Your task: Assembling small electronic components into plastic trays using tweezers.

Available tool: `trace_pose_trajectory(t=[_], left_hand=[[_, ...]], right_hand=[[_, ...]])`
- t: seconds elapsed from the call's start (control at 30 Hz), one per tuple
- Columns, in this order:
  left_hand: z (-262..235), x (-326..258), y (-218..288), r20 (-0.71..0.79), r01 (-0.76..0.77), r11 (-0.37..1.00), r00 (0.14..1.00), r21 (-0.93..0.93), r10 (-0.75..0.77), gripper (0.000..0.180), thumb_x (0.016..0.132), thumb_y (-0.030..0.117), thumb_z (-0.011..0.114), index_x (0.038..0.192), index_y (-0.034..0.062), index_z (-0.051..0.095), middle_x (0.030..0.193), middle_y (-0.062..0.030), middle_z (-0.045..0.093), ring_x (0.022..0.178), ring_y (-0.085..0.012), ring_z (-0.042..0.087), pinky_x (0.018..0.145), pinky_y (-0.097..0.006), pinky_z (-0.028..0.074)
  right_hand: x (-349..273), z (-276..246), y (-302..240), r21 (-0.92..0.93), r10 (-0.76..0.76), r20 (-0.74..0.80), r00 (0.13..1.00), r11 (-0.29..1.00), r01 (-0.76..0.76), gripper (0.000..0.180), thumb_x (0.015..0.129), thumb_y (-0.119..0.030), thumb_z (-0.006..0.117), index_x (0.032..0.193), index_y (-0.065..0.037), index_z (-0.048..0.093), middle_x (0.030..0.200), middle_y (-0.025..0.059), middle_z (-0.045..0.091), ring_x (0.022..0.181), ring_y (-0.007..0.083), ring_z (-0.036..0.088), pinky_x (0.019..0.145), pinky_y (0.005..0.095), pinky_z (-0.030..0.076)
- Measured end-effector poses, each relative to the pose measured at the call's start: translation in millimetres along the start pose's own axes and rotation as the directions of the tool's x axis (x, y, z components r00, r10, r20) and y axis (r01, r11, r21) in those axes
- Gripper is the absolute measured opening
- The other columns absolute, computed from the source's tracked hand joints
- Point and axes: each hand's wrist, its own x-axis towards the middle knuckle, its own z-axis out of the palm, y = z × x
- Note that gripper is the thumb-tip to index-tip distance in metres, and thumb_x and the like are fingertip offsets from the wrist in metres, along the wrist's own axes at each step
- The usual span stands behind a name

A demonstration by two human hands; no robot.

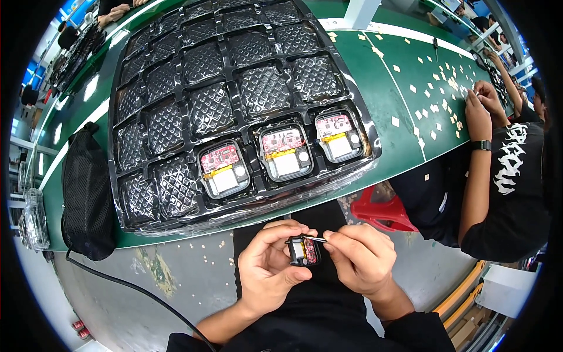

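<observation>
Hands (316, 261) gripping small module (305, 251), tweezers (308, 239)

Bare left hand (267, 267), bare right hand (360, 261); black sleeves pushed up forearms; black clothing below.

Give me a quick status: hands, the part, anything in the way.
Left hand shut on small module. Right hand pinching thin tool at its top edge. Black tray beyond, three modules seated. Nothing between.

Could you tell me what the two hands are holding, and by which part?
The left hand grips a small black device by its sides. The right hand pinches thin tweezers near their rear end, tips over the device.
</observation>
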Motion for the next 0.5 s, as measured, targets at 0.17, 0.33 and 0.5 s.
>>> trace_pose_trajectory(t=[0.17,0.33,0.5], left_hand=[[-0.3,-0.3,0.3,-0.007,0.003,1.0,1.0,0.011,-0.003,0.063,0.08,0.011,0.087,0.132,-0.0039,0.055,0.134,-0.0173,0.055,0.125,-0.0299,0.06,0.107,-0.041,0.05],[2.6,-2.8,-1.3,-0.014,-0.004,1.0,1.0,0.024,0.005,0.063,0.081,0.009,0.087,0.133,-0.0042,0.054,0.136,-0.0181,0.054,0.126,-0.03,0.059,0.108,-0.042,0.05],[0.9,-4.6,-1.3,-0.015,0.018,0.999,1.0,0.041,-0.017,0.063,0.082,0.008,0.085,0.134,-0.0051,0.053,0.138,-0.0193,0.055,0.127,-0.0295,0.06,0.107,-0.041,0.051]], right_hand=[[-0.6,0.6,-3.4,-0.049,-0.003,0.006,1.0,0.999,0.003,0.027,0.071,0.003,0.083,0.096,0.0,0.074,0.084,0.0076,0.065,0.057,0.0198,0.06,0.05,0.0294,0.048],[-4.7,3.2,-5.1,-0.061,0.0,-0.008,1.0,0.998,0.0,0.027,0.071,0.004,0.083,0.096,0.001,0.074,0.083,0.0082,0.065,0.057,0.0198,0.061,0.049,0.029,0.048],[-4.7,6.0,-4.3,-0.029,0.012,-0.006,1.0,1.0,-0.012,0.026,0.071,0.004,0.083,0.096,0.001,0.074,0.084,0.0087,0.065,0.059,0.0207,0.062,0.05,0.0297,0.049]])
